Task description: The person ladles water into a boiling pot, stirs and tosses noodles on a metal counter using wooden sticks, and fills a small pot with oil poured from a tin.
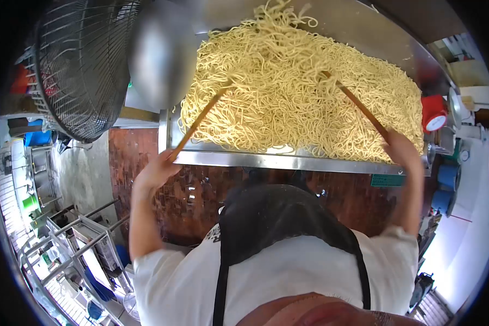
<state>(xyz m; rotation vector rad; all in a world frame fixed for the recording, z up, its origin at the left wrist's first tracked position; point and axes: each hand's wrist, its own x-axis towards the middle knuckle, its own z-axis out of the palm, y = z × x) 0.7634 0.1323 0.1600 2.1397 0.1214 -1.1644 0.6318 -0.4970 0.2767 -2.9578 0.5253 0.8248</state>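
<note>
A deep layer of yellow noodles (288, 103) covers the metal tray table (266, 159) in front of me. My left hand (160, 168) is closed around the near end of a wooden stick (201, 117), whose far tip goes into the noodles at the left. In my right hand (401, 148) is a second wooden stick (361, 106), slanting up and leftward. Its far end is partly hidden by noodles at the middle right. Some strands stand loosely heaped at the far side, between the two stick tips.
A large caged fan (84, 70) stands at the upper left, with a blurred pale rounded object (160, 54) beside it. A red dial scale (434, 113) sits near the tray's right end. Metal racks (84, 247) stand at lower left above the tiled floor (133, 163).
</note>
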